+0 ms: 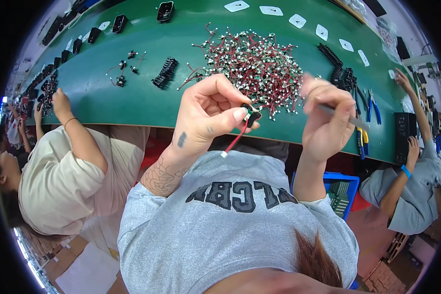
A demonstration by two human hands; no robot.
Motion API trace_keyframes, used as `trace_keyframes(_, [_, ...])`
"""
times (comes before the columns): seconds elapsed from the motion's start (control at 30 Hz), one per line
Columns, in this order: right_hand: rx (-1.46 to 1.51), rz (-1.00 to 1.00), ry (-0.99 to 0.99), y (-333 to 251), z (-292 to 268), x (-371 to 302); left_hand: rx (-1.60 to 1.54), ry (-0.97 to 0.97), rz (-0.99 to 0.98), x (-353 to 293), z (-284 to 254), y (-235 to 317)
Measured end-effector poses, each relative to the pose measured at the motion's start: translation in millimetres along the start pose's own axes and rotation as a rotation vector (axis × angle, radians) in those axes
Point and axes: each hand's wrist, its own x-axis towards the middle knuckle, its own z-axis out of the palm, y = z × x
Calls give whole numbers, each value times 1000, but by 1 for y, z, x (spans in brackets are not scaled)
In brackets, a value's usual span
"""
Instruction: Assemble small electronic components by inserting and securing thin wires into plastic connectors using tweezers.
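My left hand [207, 111] pinches a small black plastic part [252, 116] between thumb and forefinger, in front of my chest. A bit of green circuit board shows at that part, and a red wire [237, 138] hangs from it, ending in a white connector [224, 154]. To the right, my raised right hand [327, 117] is closed around a slim grey tool [359, 122]; motion blurs its fingertips, and the tool's exact kind is unclear. Just beyond both hands lies a large heap of small circuit boards with red and black wires [259, 63].
A row of black parts [165, 72] and several loose wired pieces [120, 79] lie left on the green table [147, 39]. Pliers [373, 107], black parts [332, 61] and a black box [405, 132] are right. A blue crate [348, 188] stands below. Co-workers sit on both sides.
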Motion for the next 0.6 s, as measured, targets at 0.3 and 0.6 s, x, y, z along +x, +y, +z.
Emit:
trace_keyframes(0.3, [-628,177,-271,-17,28,2,367,25,313,-10,1,-5])
trace_keyframes(0.6, [-489,79,-106,-26,-6,12,88,132,-8,-17,19,14])
